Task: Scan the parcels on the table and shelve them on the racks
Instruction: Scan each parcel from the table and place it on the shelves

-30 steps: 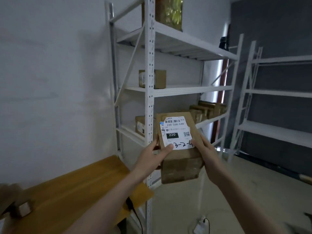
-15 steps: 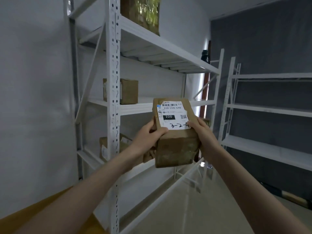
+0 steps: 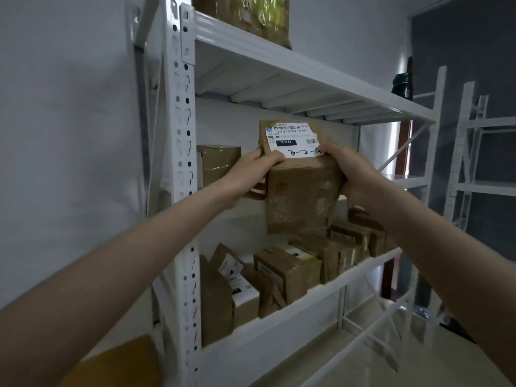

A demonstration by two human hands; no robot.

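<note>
I hold a brown cardboard parcel [image 3: 301, 191] upright in front of the white rack [image 3: 183, 163], at the height of its middle shelf. Its white label carries a barcode, "220" and handwritten "3-2-4". My left hand [image 3: 251, 174] grips the parcel's left edge, thumb on the label. My right hand [image 3: 351, 174] grips the right edge. Another brown box [image 3: 219, 163] stands on the middle shelf just left of my left hand.
The lower shelf [image 3: 307, 300] holds several brown parcels in a row. A taped package [image 3: 251, 18] sits on the top shelf. A second white rack [image 3: 480, 152] stands at the right. A corner of the yellow table [image 3: 117, 364] shows at the bottom left.
The parcel has risen from below the middle shelf to its level and gone closer to the rack. My view has moved nearer, so the table has mostly dropped out of sight.
</note>
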